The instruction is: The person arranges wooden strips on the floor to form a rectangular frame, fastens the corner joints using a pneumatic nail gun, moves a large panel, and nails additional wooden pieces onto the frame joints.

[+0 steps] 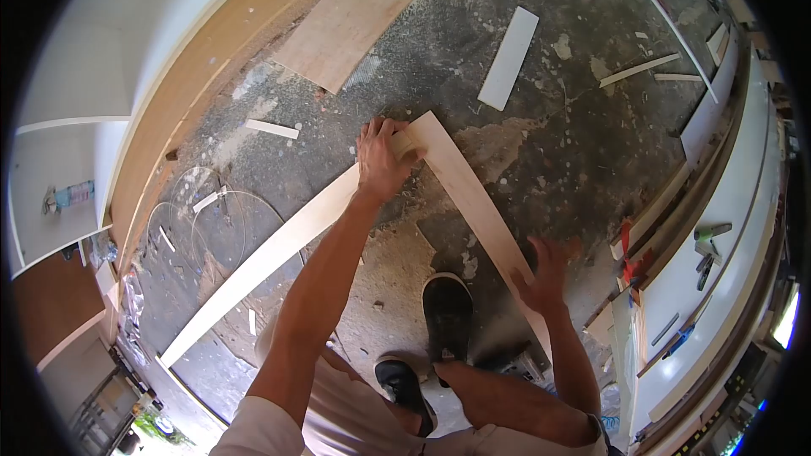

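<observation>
Two long pale wooden strips meet at an angle in front of me. My left hand [384, 156] is closed over the upper end of the left wooden strip [279, 253], close to where it meets the right one. The exact contact under those fingers is hidden. The right wooden strip [473, 203] slants down toward my right leg. Beside its lower part is my right hand [545, 274], fingers spread and slightly blurred. The thumb side overlaps the strip's edge; whether it touches I cannot tell.
A plywood panel [363, 13] and a short white board [508, 59] lie on the stained floor. Thin wire loops [196, 232] lie at left. Along the right, stacked boards [718, 253] carry a green-handled tool [712, 232]. My shoes [448, 312] stand between the strips.
</observation>
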A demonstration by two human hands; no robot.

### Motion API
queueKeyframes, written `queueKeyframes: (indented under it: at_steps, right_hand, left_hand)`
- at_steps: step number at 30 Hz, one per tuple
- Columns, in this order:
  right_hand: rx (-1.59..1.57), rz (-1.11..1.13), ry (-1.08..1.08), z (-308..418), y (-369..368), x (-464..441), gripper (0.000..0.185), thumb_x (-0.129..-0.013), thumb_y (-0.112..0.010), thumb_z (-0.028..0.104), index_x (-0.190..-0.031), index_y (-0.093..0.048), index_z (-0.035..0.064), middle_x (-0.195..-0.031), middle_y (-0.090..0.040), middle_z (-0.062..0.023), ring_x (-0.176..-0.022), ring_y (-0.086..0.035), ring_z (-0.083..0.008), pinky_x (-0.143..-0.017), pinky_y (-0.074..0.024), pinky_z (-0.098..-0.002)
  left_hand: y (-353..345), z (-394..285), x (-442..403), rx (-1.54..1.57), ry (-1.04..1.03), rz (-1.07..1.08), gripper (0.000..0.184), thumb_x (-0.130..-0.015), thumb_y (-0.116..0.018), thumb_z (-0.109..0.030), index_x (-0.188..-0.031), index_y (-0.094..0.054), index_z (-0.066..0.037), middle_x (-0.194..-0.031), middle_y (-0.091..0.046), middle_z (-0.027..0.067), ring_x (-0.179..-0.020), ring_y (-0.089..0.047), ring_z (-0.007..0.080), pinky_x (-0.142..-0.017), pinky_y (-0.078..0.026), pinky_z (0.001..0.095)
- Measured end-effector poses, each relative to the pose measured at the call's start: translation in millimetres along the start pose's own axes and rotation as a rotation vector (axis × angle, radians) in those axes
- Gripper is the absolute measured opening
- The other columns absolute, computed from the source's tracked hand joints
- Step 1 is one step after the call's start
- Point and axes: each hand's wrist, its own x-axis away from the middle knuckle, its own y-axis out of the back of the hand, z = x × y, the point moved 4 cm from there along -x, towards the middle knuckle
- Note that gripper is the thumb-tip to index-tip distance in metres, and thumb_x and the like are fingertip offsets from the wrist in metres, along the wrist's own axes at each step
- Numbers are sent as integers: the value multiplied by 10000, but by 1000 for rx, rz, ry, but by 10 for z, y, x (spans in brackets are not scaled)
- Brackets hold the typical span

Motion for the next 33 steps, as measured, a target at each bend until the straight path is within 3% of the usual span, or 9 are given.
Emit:
queueKeyframes:
  at_steps: [7, 14, 22, 33]
  right_hand:
    - [-133, -31, 186, 573, -277, -887, 792, -738, -794, 312, -1372, -426, 13, -1282, -463, -199, -1180, -452, -400, -1009, -365, -506]
    - [-189, -63, 217, 522, -325, -804, 816, -689, -808, 247, -1365, -424, 1, -1259, -466, -192, -1143, -457, -398, -994, -367, -512]
    - [-213, -59, 194, 441, -380, -748, 830, -701, -828, 291, -1374, -436, 2, -1273, -453, -198, -1156, -449, -401, -994, -384, -496]
    - [-251, -29, 174, 437, -404, -761, 886, -650, -843, 202, -1399, -410, 11, -1291, -441, -184, -1170, -433, -394, -1009, -341, -509]
  left_hand:
    - [1, 5, 29, 60, 10, -23, 499, -657, -848, -224, -1091, -645, -86, -1066, -597, 103, -1060, -531, 325, -990, -391, 444]
    - [-2, -62, 143, 139, -14, -53, 500, -644, -853, -205, -1089, -653, -94, -1029, -634, 92, -1025, -560, 315, -933, -441, 429]
    - [18, -78, 164, 248, 71, -64, 692, -624, -864, -162, -1240, -554, -98, -1033, -673, 78, -1020, -574, 288, -924, -454, 427]
    - [10, -52, 166, 316, 136, -86, 689, -611, -870, -117, -1212, -539, -57, -971, -702, 76, -1057, -563, 310, -959, -434, 433]
